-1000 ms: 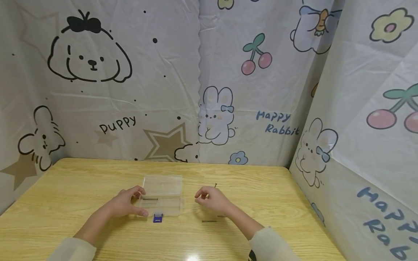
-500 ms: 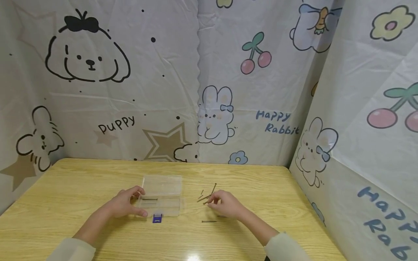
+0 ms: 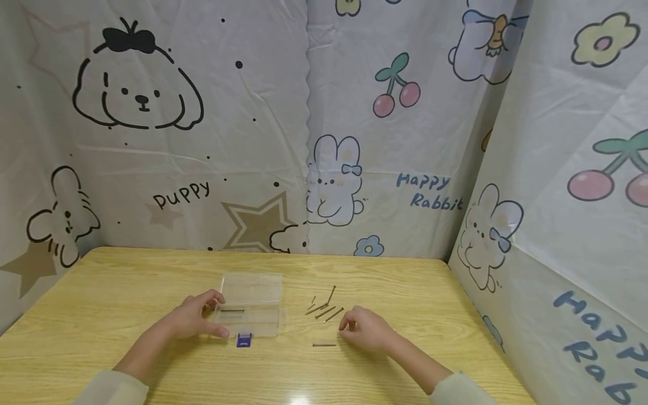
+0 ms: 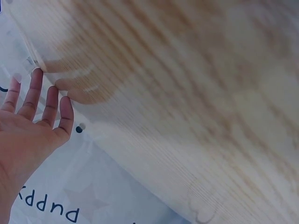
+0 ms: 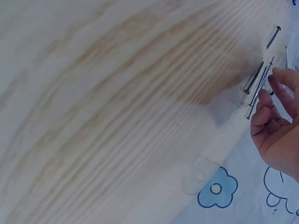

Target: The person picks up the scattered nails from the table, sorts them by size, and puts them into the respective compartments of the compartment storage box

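Note:
A clear plastic box (image 3: 280,322) stands on the table with its lid (image 3: 253,287) raised at the back and a blue latch (image 3: 244,340) at its front. One long thin nail (image 3: 233,310) lies inside. My left hand (image 3: 194,316) holds the box's left end, thumb at the front corner and fingers by the hinge side. My right hand (image 3: 365,331) is lowered at the table, thumb and fingers bent towards each other. Just beyond its fingertips lies a loose nail (image 3: 334,315). I cannot tell whether those fingertips pinch a nail, since the hand covers that spot.
Several more nails (image 3: 317,309) lie scattered right of the box. A single nail (image 3: 324,345) lies nearer, left of the right hand. Beyond the wooden table (image 3: 152,275), a printed curtain (image 3: 263,140) hangs at the back and sides.
My right hand has moved right and nearer in steps, uncovering the cluster of nails, one of them newly in sight at its right end. The left hand and box stay put.

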A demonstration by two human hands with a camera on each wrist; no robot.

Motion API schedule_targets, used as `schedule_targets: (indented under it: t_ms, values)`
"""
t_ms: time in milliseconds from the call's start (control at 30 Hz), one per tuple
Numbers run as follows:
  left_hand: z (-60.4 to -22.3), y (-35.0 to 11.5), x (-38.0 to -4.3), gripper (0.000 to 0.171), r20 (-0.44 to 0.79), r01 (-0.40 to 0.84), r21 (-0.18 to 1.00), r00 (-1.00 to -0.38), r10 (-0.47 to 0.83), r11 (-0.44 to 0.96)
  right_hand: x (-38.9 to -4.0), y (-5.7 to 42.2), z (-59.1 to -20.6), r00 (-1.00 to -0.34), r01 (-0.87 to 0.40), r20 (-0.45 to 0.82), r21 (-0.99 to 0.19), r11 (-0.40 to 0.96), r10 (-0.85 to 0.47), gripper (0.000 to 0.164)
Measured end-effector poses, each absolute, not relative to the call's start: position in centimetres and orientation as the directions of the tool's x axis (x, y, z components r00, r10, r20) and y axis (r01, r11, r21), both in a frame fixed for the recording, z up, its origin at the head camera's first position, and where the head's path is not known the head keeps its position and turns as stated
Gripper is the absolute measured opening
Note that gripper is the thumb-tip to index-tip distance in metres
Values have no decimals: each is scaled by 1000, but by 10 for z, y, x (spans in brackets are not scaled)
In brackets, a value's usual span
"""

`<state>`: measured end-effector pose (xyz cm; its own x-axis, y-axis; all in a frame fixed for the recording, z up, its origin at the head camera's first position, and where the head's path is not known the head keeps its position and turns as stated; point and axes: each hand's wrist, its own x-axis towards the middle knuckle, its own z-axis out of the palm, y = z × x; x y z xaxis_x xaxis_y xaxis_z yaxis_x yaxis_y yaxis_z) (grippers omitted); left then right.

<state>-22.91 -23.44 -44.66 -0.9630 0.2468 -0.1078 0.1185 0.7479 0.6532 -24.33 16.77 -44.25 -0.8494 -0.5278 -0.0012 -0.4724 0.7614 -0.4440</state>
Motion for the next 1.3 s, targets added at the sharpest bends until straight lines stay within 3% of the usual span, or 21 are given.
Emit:
schedule_targets:
  t_ms: [567,1300]
  values:
    - [-447,-235,-229,68,-111,119,670,-960,257,733,-235,206,-446,-873,-433,-15,-437,788,-488,4]
    - [-447,-235,-229,68,-110,121,670,-960,259,732,-236,203,-459,-888,-414,17,-467,781,-460,3]
